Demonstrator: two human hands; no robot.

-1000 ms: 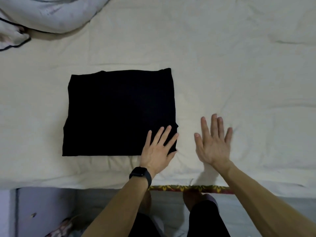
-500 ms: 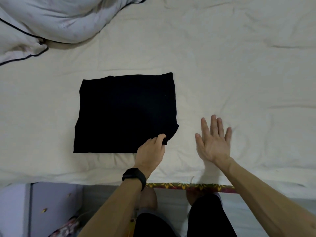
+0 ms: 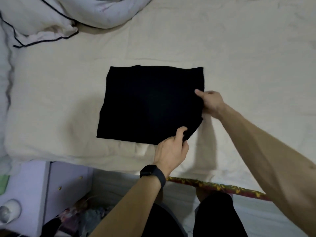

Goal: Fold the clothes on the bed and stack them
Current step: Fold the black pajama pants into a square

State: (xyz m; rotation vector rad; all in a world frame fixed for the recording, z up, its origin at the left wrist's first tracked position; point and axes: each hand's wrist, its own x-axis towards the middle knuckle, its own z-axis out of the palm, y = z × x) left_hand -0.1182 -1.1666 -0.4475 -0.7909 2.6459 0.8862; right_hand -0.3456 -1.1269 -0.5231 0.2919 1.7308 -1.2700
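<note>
A folded black garment (image 3: 150,105) lies as a flat rectangle on the cream bed sheet (image 3: 239,57). My left hand (image 3: 172,149), with a dark watch on its wrist, pinches the garment's near right corner, thumb on top. My right hand (image 3: 211,102) grips the garment's right edge, thumb lying over the cloth and fingers tucked beneath. That right side is lifted slightly off the sheet.
A rumpled white duvet (image 3: 56,16) with dark piping lies at the back left. A lilac cabinet (image 3: 34,189) stands below the bed's near edge on the left. A patterned strip (image 3: 218,187) runs along the bed's front, over my legs.
My left hand went from lying flat on the garment's corner to pinching it. My right hand left the sheet and took hold of the right edge. The view shifted left.
</note>
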